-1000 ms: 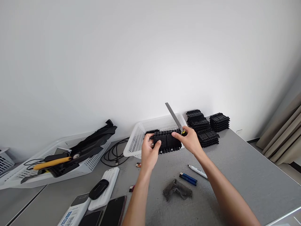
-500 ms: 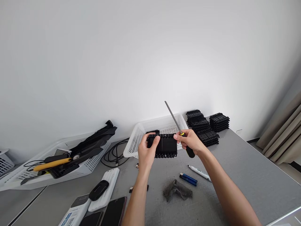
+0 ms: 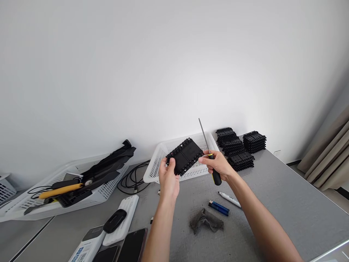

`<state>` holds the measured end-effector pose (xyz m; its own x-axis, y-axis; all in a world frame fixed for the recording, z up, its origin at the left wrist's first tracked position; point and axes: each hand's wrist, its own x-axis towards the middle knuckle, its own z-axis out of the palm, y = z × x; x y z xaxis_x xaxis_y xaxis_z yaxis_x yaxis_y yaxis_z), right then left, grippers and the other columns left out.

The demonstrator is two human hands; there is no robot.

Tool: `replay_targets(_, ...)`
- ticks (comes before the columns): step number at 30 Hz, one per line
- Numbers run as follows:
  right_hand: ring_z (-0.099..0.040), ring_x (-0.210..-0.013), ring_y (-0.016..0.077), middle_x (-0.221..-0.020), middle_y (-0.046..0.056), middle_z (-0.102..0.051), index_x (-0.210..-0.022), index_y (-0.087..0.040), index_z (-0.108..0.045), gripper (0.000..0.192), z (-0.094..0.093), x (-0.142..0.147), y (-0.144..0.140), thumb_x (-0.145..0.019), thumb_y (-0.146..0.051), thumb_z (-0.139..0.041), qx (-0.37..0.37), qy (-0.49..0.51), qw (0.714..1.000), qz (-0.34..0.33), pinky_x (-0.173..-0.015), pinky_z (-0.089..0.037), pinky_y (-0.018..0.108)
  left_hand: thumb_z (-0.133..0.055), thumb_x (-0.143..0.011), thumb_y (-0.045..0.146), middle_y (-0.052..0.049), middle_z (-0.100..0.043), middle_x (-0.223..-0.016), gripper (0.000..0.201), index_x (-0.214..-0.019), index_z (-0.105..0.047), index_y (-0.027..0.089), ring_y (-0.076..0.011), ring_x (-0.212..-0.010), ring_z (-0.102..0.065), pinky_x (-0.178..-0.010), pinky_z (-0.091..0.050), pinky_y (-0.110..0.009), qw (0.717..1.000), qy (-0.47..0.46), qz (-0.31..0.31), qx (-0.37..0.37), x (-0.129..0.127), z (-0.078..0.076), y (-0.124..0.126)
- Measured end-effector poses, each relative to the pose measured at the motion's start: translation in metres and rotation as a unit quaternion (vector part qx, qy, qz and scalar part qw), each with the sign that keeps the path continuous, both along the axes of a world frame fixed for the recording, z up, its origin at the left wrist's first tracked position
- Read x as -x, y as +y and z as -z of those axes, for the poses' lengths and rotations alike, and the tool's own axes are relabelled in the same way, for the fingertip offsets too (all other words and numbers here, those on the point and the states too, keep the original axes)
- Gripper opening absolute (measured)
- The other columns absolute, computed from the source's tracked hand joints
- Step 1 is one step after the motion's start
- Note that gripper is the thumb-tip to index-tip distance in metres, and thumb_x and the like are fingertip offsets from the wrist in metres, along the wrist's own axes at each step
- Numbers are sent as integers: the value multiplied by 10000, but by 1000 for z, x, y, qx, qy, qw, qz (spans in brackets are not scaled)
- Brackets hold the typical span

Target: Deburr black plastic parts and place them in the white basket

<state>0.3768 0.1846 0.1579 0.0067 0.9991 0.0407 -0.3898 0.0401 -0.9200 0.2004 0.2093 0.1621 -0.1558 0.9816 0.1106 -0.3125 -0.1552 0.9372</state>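
Nearest to me, below my hands, a crumpled grey rag (image 3: 206, 221) lay on the grey counter (image 3: 272, 203), with a blue lighter (image 3: 218, 207) and a white marker (image 3: 229, 199) just beyond it toward my right wrist. My left hand (image 3: 169, 177) pinched the near corner of a black ribbed plastic plate (image 3: 185, 155), holding it tilted in the air, clear of the counter. My right hand (image 3: 218, 164) was closed around the black and yellow handle of a flat metal file (image 3: 205, 137), blade pointing up, its fingertips just meeting the plate's right edge. I judged I was between strokes, turning the plate to check an edge; the next move called for laying the blade on that edge. Behind my hands sat a white basket (image 3: 159, 164), and beyond my right hand, stacks of black plates (image 3: 236, 145).
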Motion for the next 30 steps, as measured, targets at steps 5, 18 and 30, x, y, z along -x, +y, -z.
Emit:
replay_targets(5,-316,-406,50,-503,-112,-384,-824,-181,-542,438,1,-1,0,-621,-432,-837,-29,-11,998,59,-371,-305,197,-837,-569,406,-35,-658,-872,538,-960,-539,187,-162,-746,-643,-631,-501,-253,994,111,17,10,-4,-7,-9)
replay_targets(18,-398,-463,98,-571,-16,-498,-694,-181,-563,513,-6,0,-9,-898,-639,-452,-126,-235,949,170,-442,-297,224,-751,-698,402,-86,-710,-980,413,-1011,-597,180,-240,-911,-674,-821,-513,-354,965,242,43,-91,3,1,-2)
replay_targets(30,-428,-439,104,-488,2,-533,-549,-174,-543,531,-12,34,-30,-929,-537,-465,-83,-377,922,39,-464,-294,237,-768,-661,305,6,-645,-770,418,-1004,-549,210,-167,-703,-617,-643,-464,-253,966,227,11,-122,-1,2,-4)
